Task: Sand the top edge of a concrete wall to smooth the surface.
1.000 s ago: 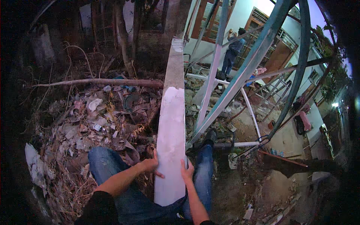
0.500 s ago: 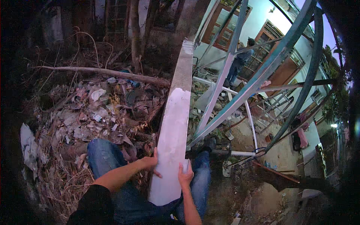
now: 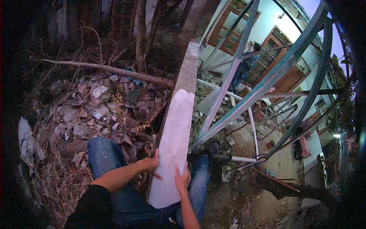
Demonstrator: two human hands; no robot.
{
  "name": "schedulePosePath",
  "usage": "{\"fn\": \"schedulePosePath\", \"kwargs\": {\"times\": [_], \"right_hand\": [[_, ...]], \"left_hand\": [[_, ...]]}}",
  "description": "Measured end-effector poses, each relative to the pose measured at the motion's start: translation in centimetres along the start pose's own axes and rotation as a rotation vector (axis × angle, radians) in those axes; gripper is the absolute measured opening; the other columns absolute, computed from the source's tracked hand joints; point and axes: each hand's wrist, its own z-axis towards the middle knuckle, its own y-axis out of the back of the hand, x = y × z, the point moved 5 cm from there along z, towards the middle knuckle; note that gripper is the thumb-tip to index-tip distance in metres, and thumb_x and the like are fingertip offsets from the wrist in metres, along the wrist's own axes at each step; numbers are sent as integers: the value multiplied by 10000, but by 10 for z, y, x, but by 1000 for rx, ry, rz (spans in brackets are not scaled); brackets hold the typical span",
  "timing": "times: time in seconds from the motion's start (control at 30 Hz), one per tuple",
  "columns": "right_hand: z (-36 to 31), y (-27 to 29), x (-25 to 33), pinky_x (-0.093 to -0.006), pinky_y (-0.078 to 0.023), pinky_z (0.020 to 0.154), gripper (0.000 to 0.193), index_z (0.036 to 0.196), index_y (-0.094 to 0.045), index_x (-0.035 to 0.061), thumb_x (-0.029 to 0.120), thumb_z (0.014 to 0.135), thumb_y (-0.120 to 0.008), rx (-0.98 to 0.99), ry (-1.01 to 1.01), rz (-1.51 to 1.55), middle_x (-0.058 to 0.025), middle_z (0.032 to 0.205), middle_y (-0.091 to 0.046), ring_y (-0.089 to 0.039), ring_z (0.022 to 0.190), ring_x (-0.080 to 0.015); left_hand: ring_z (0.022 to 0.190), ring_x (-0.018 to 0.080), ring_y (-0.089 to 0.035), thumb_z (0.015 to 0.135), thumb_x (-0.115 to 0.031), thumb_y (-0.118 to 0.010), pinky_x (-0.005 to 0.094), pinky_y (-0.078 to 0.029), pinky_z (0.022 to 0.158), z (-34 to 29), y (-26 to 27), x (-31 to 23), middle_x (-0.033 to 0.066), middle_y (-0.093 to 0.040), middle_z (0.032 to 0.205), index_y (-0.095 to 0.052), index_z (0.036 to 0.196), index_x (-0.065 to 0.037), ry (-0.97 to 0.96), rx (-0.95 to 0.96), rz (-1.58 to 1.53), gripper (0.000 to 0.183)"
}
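A long, narrow wall top (image 3: 176,126), partly coated white, runs away from me between my legs. Against its left edge rests my left hand (image 3: 150,164), fingers spread, one pointing up along the edge and another lying over the white surface. My right hand (image 3: 183,178) is closed on the white surface near the right edge, its thumb and fingers curled forward. Whatever it holds is pale and blends with the coating, so I cannot make it out. Farther along, the wall top shows bare grey before a small whitish patch at its end.
Painted metal beams (image 3: 244,97) slant up close on the right. Beyond them a person (image 3: 244,68) stands by a house wall. Rubble and litter (image 3: 95,110) lie low on the left, under a fallen branch (image 3: 106,68). A dirt yard (image 3: 244,141) spreads on the right.
My right hand has slid left and slightly up, from the right edge onto the white surface. The left hand stays at its edge. The view has shifted slightly.
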Motion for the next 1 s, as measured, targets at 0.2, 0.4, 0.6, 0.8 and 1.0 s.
{"fn": "schedulePosePath", "kwargs": {"times": [0.2, 0.4, 0.6, 0.8, 1.0], "right_hand": [[-1, 6, 14, -463, -481, 909, 683, 1448, -410, 9, 384, 922, -629, -130, 94, 2, -273, 1179, -615, -608, 1054, -430], [-7, -3, 11, -517, -475, 898, 682, 1490, -368, 84, 377, 929, -621, -3, 83, -178, -317, 1216, -563, -563, 1086, -479], [-11, 1, 19, -528, -470, 916, 695, 1515, -331, 134, 393, 933, -608, -161, 170, -80, -340, 1243, -537, -537, 1128, -496], [-10, -6, 8, -526, -462, 942, 678, 1513, -352, 173, 410, 931, -607, -83, 84, -140, -364, 1264, -514, -531, 1149, -500], [-9, -4, 13, -533, -443, 966, 667, 1505, -374, 179, 414, 928, -613, 48, -10, -132, -374, 1277, -503, -521, 1160, -515]], "left_hand": [[1041, 444, -631, 577, -697, -818, 399, -511, 925, 8, -13, 22, 385, -586, 1149, 328, 1298, 216, 38, 48, -295, 1633], [1065, 437, -623, 569, -701, -820, 397, -505, 938, 2, -2, 2, 384, -583, 1160, 346, 1281, 217, -13, -8, 8, 1645], [1085, 428, -617, 579, -713, -806, 390, -500, 945, 0, -2, 4, 377, -587, 1159, 372, 1243, 229, -26, 23, 9, 1648], [1060, 424, -630, 593, -711, -800, 386, -503, 937, -23, 25, -25, 373, -593, 1148, 362, 1246, 235, -2, 53, 25, 1634], [1062, 415, -634, 566, -709, -816, 374, -504, 936, -16, 17, -18, 362, -605, 1143, 355, 1271, 222, 52, 82, 69, 1654]]}}
